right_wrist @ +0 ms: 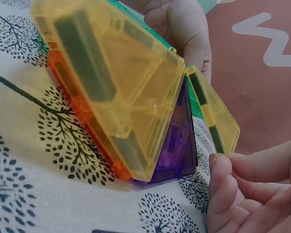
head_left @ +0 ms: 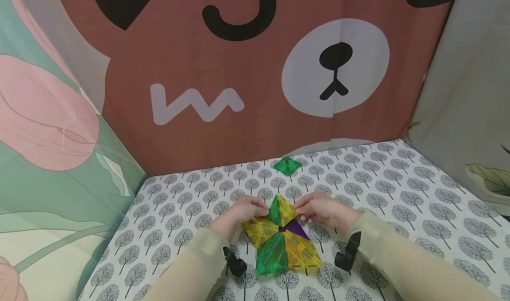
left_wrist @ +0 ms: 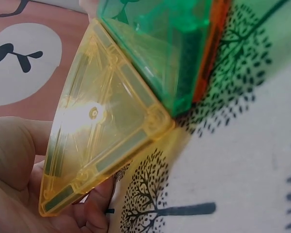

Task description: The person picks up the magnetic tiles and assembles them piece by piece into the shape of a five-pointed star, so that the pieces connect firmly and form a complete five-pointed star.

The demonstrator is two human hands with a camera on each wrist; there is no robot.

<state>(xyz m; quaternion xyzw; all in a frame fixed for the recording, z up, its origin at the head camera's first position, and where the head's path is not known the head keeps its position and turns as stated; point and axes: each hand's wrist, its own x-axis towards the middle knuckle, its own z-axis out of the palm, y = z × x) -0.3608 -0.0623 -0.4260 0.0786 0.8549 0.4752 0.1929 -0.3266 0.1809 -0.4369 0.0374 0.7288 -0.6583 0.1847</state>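
Note:
Translucent magnetic tiles, mostly triangular, fan out from a shared center between my hands, some tilted up off the cloth. My left hand pinches the outer edge of the upper green magnetic tile. Beside it, my right hand pinches the corner of a small yellow magnetic tile between thumb and fingertip. A purple tile lies below that one. A yellow tile sits close to my left hand, whose fingers are partly hidden behind it. Nearer me are a green tile and a yellow-orange tile.
A green diamond-shaped piece lies farther back on the tree-print cloth. Behind the table hangs a brown bear-print curtain. A flower-print curtain borders the left, a pale one the right.

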